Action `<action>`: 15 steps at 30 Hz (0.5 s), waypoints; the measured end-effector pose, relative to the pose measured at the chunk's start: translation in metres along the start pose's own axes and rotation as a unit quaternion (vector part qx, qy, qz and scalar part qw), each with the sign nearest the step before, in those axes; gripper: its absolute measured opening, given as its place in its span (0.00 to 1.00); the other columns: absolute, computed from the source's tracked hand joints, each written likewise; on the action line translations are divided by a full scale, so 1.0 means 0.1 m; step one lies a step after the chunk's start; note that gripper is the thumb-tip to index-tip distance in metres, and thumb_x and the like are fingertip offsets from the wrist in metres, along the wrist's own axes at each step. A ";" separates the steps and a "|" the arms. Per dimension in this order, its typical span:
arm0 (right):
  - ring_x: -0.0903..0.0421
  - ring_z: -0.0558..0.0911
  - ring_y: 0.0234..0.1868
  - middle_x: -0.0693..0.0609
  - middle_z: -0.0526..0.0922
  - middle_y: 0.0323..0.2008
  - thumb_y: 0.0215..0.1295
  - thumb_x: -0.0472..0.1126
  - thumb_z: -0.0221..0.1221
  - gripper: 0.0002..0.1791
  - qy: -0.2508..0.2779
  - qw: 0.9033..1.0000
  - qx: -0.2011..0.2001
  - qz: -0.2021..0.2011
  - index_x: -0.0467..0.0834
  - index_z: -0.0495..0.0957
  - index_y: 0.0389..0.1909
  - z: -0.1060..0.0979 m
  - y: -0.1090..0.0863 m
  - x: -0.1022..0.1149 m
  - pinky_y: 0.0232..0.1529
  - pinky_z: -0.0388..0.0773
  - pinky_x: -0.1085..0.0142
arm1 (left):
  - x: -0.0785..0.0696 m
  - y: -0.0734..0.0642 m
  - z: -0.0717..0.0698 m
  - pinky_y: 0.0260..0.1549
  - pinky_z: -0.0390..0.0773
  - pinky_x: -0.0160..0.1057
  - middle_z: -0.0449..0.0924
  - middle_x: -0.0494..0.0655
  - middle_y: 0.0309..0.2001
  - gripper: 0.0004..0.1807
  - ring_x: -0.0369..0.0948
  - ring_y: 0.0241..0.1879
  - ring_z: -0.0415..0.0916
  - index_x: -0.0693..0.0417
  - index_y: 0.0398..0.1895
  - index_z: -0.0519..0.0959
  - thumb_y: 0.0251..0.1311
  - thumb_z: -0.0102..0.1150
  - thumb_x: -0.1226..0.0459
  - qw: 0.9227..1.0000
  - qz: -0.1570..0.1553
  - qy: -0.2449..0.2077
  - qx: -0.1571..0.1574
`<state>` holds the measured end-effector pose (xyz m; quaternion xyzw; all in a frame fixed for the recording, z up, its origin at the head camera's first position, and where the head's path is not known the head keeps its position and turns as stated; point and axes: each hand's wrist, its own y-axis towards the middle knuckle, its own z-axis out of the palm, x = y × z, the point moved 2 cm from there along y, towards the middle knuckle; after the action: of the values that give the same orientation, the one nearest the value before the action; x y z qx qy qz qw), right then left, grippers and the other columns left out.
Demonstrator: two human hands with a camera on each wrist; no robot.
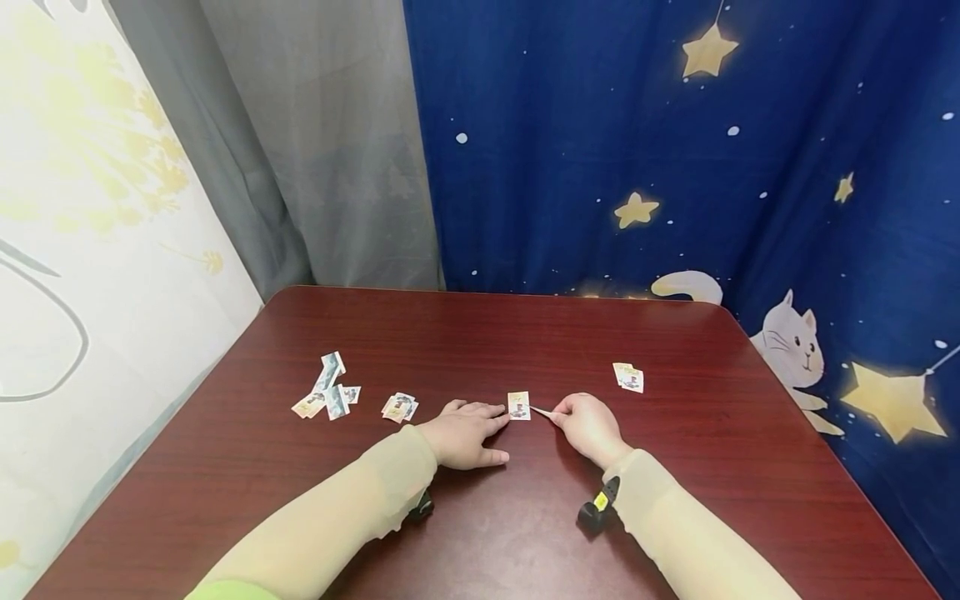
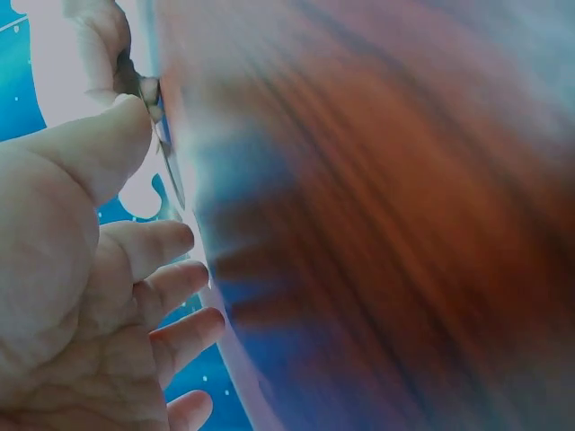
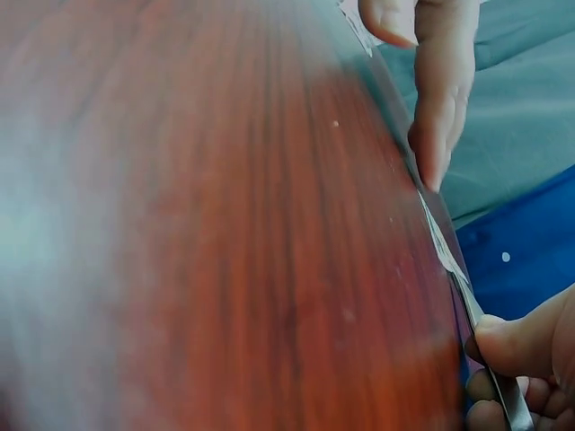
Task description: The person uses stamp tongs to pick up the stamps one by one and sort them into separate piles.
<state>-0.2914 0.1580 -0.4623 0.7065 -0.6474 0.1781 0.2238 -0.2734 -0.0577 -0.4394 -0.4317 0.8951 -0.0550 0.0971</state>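
Note:
A small printed card (image 1: 518, 406) lies on the table between the two hands. My left hand (image 1: 467, 433) has its fingers extended, with the fingertips right at that card's left edge; its palm and spread fingers show in the left wrist view. From the other side, my right hand (image 1: 591, 423) pinches a thin card (image 1: 542, 412) between thumb and fingertips. This pinched card is seen nearly edge-on, and its left end overlaps the lying card in the head view. In the right wrist view, the thumb presses on the pinched card (image 3: 476, 314).
Left of my left hand sits a small pile of cards (image 1: 401, 407). Farther left is a scattered group of several cards (image 1: 327, 387). Overlapping cards (image 1: 630, 377) lie at the right back of the dark red table (image 1: 480, 342). Curtains (image 1: 540, 150) hang behind it.

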 end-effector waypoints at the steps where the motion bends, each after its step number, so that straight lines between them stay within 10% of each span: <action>1: 0.59 0.75 0.28 0.57 0.78 0.25 0.60 0.42 0.64 0.08 -0.004 1.000 -0.001 -0.001 0.51 0.82 0.22 0.00 0.00 -0.01 0.33 0.71 0.61 | 0.02 -0.01 0.00 0.65 0.54 0.54 0.61 0.43 0.71 0.37 0.44 0.70 0.56 0.47 0.71 0.65 0.63 0.51 0.39 1.000 -0.001 -0.002 -0.001; 15: 0.58 0.76 0.29 0.57 0.80 0.27 0.60 0.41 0.63 0.07 -0.005 1.000 0.001 0.002 0.50 0.83 0.23 -0.11 0.00 -0.11 0.34 0.72 0.61 | 0.44 -0.38 -0.02 0.64 0.54 0.59 0.61 0.48 0.71 0.38 0.47 0.70 0.56 0.53 0.71 0.65 0.63 0.53 0.42 0.998 -0.038 -0.026 -0.032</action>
<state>-0.2919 0.1735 -0.4590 0.7062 -0.6496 0.1758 0.2199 -0.2716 -0.1163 -0.4362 -0.4698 0.8764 -0.0184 0.1046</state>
